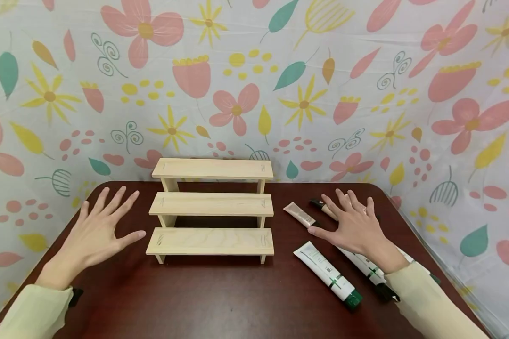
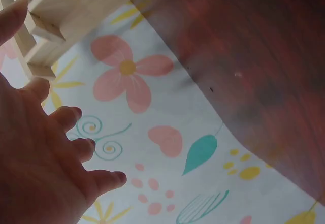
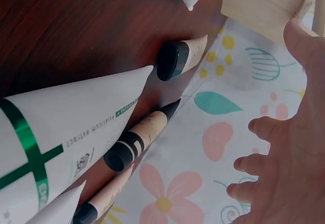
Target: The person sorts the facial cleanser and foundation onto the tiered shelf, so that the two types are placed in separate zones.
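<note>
At the middle left of the frame, a left hand [image 1: 99,230], fingers straight and spread wide, with hold of nothing. Just beside its thumb, a wooden stand [image 1: 209,241], near the back edge of a dark red-brown table [image 1: 195,301]. At the middle right, a right hand [image 1: 356,228], also spread wide, with hold of nothing. Between the two hands, wide room, with the stand in the middle of it. More room across the bottom middle.

Pale yellow wood on the stand, with three flat steps like little stairs, lowest in front. To the right of it, a white tube [image 1: 322,268] with a green cap, lying at a slant. Next, a second white tube [image 1: 362,263], partly hidden by the right hand, and a third white tube [image 1: 407,256], near the table's right edge. Farther up, a small pale pink tube [image 1: 299,215], near the right thumb, and a beige tube [image 1: 328,213], partly hidden. In the right wrist view, right hand apart from the tubes.

Round back corners on the table. Behind, a white cloth [image 1: 246,47] with pink and yellow flowers. Pale sleeves [image 1: 38,310] on both arms.
</note>
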Demonstrator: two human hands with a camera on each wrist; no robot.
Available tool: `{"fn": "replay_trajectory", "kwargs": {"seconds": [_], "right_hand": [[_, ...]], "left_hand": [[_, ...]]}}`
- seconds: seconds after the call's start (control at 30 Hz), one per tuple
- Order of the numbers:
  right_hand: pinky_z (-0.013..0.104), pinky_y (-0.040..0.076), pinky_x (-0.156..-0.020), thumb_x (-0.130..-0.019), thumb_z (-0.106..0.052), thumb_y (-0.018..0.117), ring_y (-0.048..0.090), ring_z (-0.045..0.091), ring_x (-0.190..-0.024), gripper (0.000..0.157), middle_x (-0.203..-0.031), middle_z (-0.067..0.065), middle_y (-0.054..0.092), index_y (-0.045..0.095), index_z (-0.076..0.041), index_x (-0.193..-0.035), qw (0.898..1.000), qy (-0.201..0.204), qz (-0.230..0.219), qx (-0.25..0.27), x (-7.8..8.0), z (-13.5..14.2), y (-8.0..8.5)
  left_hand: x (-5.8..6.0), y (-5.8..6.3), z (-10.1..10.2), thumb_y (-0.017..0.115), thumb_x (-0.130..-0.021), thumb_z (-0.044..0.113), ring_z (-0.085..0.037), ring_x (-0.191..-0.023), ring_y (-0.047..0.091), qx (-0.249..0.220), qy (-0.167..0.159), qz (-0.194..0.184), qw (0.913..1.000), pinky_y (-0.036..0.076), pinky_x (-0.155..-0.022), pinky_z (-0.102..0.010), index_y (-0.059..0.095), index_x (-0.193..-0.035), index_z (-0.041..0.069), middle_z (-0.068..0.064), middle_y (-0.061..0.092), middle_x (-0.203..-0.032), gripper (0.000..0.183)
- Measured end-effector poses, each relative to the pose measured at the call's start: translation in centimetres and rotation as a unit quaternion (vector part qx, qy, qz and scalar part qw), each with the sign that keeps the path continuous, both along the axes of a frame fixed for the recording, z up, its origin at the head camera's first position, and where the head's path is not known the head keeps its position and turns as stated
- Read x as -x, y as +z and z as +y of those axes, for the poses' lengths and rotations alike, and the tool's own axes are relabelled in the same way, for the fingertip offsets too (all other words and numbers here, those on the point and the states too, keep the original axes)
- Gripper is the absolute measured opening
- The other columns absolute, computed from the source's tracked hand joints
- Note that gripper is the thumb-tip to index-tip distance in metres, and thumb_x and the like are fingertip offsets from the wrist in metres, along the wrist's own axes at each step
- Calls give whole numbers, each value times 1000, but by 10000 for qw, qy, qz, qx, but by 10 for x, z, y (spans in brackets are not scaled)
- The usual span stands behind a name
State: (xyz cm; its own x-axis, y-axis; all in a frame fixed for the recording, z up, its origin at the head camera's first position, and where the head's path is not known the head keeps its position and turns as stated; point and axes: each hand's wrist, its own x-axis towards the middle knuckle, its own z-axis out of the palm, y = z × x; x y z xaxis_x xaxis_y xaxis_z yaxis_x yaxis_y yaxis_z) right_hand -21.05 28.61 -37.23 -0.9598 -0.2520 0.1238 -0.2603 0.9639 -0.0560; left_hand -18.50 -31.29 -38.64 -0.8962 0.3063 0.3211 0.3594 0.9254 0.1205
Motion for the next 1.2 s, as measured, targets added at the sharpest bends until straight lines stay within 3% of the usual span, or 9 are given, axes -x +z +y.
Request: {"fn": "replay_trajectory", "kwargs": {"seconds": [0.37,0.53,0.63,0.7,0.8,0.87,0.93,1.07,1.2], "right_hand": [[76,9,-117,-91,-82,57,22,55,-151,106,-167,32,23,32,-12,-167,9992,360,-106,118,16,-4,-1],[72,33,-111,-93,-69,68,34,57,-145,102,-163,34,30,34,-7,-165,9939,750,-427,691,26,-4,-4],[69,43,-104,-94,-55,76,44,55,-138,96,-159,34,36,35,-3,-164,9851,1014,-680,1212,31,-4,-7],[67,45,-102,-96,-44,78,50,55,-133,92,-156,34,39,34,0,-163,9772,1181,-850,1548,35,-2,-10],[65,47,-101,-98,-32,79,54,54,-127,87,-153,32,43,32,2,-163,9636,1355,-1134,2006,44,3,-16],[65,46,-102,-98,-28,78,54,51,-128,84,-151,31,46,33,3,-162,9556,1448,-1306,2210,50,5,-20],[64,45,-102,-98,-24,79,54,48,-126,79,-148,30,49,38,4,-160,9481,1534,-1443,2381,56,8,-24],[60,48,-96,-97,-21,79,58,42,-118,73,-138,28,56,44,8,-155,9383,1643,-1720,2509,66,12,-31],[56,51,-94,-96,-21,81,60,40,-114,76,-135,27,57,43,8,-155,9366,1584,-1992,2407,74,14,-35]], "left_hand": [[0,-3,16,77,-88,61,-46,-158,9,-305,-195,-110,9993,9,-118,-75,15,-171,21,-18,23,-172,112],[1,-3,20,80,-87,59,-45,-157,13,-413,-225,-235,9986,13,-118,-74,16,-171,24,-19,29,-170,111],[-1,-2,22,81,-86,60,-48,-152,27,-544,-176,-469,9973,28,-110,-76,17,-171,29,-21,37,-165,111],[-2,-1,23,82,-85,62,-48,-142,44,-667,-131,-677,9954,43,-99,-73,17,-171,33,-22,43,-161,112],[-3,1,24,86,-83,60,-36,-97,68,-921,-125,-1052,9901,54,-69,-54,17,-170,38,-24,53,-152,114],[-2,1,25,90,-82,51,-24,-70,60,-1051,-191,-1225,9867,46,-57,-42,17,-170,39,-22,57,-148,115],[-2,0,26,93,-80,41,-17,-63,49,-1126,-298,-1253,9853,41,-56,-36,20,-170,38,-21,58,-147,116],[1,-7,26,97,-77,27,-23,-86,67,-1272,-639,-1054,9842,53,-69,-44,26,-169,32,-19,62,-145,116],[5,-12,25,98,-76,17,-35,-118,68,-1721,-1043,-1029,9741,55,-92,-56,30,-168,23,-18,70,-132,115]]}}
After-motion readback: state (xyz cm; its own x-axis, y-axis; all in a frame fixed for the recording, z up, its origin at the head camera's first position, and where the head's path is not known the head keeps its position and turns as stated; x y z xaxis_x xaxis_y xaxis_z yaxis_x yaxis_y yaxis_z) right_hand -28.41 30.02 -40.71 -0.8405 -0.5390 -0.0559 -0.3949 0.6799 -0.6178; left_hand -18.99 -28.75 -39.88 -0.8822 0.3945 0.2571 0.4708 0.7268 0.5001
